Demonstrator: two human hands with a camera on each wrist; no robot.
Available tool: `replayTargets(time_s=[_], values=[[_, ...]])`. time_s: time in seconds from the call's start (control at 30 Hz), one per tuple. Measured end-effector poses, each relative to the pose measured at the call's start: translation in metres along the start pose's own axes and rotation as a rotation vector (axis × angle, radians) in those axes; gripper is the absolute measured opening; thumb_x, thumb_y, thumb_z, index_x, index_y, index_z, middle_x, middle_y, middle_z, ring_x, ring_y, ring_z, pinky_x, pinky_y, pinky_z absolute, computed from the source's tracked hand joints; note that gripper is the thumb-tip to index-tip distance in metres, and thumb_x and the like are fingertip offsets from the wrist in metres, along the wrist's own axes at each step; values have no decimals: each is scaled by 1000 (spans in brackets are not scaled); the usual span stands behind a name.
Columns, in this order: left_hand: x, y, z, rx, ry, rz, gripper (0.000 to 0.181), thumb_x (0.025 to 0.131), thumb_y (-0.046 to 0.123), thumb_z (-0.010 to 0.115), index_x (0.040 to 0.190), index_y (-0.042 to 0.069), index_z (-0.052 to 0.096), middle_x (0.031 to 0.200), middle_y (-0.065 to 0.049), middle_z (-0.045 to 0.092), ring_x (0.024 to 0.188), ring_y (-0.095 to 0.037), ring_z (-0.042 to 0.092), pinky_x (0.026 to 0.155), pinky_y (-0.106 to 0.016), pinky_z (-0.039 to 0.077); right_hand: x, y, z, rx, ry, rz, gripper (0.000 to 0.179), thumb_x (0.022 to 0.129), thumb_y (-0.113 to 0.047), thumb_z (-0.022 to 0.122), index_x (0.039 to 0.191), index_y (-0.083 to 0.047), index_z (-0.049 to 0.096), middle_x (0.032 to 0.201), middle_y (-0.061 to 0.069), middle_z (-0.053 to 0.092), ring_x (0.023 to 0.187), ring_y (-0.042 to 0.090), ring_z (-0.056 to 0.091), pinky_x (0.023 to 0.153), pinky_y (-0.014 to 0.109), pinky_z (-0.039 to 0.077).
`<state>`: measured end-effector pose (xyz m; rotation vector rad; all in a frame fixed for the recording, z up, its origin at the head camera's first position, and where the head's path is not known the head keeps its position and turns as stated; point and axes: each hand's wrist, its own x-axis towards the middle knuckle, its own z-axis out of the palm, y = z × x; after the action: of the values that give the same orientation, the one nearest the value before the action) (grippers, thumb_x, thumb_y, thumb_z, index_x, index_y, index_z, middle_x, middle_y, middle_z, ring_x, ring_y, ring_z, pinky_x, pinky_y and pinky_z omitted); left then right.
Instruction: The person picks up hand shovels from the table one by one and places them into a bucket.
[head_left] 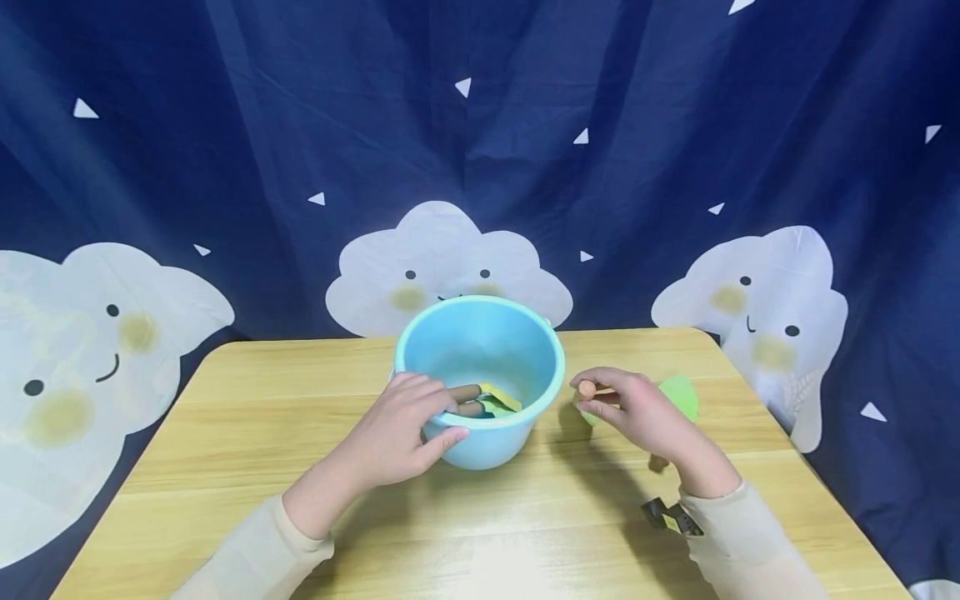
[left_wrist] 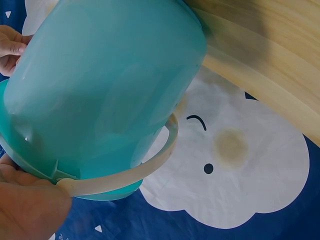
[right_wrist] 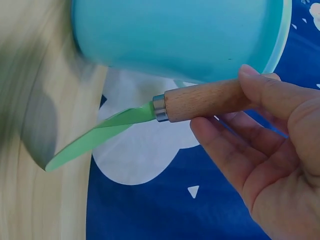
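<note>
A light blue bucket (head_left: 480, 450) stands on the wooden table, leaning slightly. My left hand (head_left: 405, 429) grips its near left rim, thumb outside and fingers over the edge. Inside, wooden handles (head_left: 468, 400) lie near those fingers, with a yellow blade (head_left: 501, 397) and some green beside them. To the right of the bucket, my right hand (head_left: 633, 408) holds a green trowel (right_wrist: 210, 100) by its wooden handle, between thumb and fingers. The trowel's green blade (right_wrist: 95, 137) points down toward the table. In the left wrist view, the bucket's pale carrying handle (left_wrist: 120, 180) hangs beside the left hand.
Behind the right hand, a green rounded piece (head_left: 681, 396) shows, with a brown piece (head_left: 658, 463) below the wrist. A black piece with a yellow label (head_left: 672, 517) is beside the right sleeve. A blue cloud-print curtain (head_left: 465, 150) hangs behind the table (head_left: 247, 417).
</note>
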<state>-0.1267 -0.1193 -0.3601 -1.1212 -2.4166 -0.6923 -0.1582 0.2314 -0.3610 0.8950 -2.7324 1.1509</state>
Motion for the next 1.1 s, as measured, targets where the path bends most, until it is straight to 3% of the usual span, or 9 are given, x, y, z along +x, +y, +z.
replayTargets(time_s=[0.3, 0.57, 0.83, 1.1], values=[[-1, -2, 2, 4, 16, 23, 20, 96, 42, 62, 92, 22, 62, 120, 10, 68, 98, -12, 58, 88, -38, 40, 3, -4, 3, 59, 32, -10, 21, 89, -4, 73, 89, -15, 56, 92, -2, 57, 85, 15, 61, 82, 27, 57], [0, -1, 2, 1, 24, 26, 21, 96, 42, 63, 91, 22, 62, 118, 9, 68, 98, -12, 59, 88, -38, 40, 5, -5, 2, 131, 32, 32, 14, 91, -6, 71, 96, -9, 59, 97, 5, 61, 91, 17, 68, 84, 29, 56], [0, -1, 2, -5, 10, 30, 18, 97, 42, 61, 98, 24, 66, 128, 10, 65, 105, -12, 59, 91, -38, 40, 5, -5, 0, 120, 85, 37, 19, 92, -7, 70, 111, -9, 66, 95, 2, 67, 90, 22, 73, 82, 26, 57], [0, -1, 2, -6, 0, 15, 20, 97, 43, 61, 100, 24, 68, 129, 12, 64, 105, -11, 59, 92, -37, 39, 5, -6, -2, 121, 97, 52, 20, 93, -9, 70, 113, -8, 66, 93, 3, 70, 92, 24, 72, 82, 27, 57]])
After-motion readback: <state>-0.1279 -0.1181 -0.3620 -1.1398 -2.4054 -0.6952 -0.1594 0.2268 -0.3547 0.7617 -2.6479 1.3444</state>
